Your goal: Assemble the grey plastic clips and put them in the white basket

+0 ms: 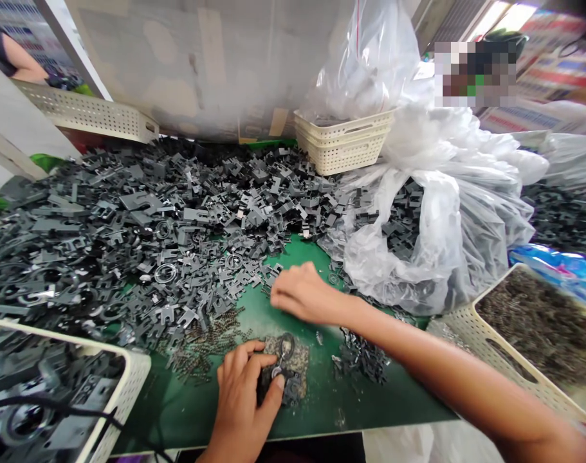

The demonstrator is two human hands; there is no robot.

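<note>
My left hand [247, 386] rests near the table's front edge, thumb and fingers closed on a dark part [277, 371] with a small ring. That part lies on a speckled block [300, 357], and a larger dark ring [286, 346] shows just above the fingertips. Beyond the block, my right hand [300, 294] hangs over the green table with its fingers curled together; whatever is between them is hidden. Small springs [210, 341] lie scattered left of the block. To its right sits a little heap of small dark pieces [363, 357].
A wide pile of grey parts [177, 218] covers the table's back and left. Cream baskets stand front left [133, 386], back [343, 151] and right [466, 321], the last holding many springs [538, 321]. Clear plastic bags [432, 238] bulge at right. A person's arm [25, 61] shows far left.
</note>
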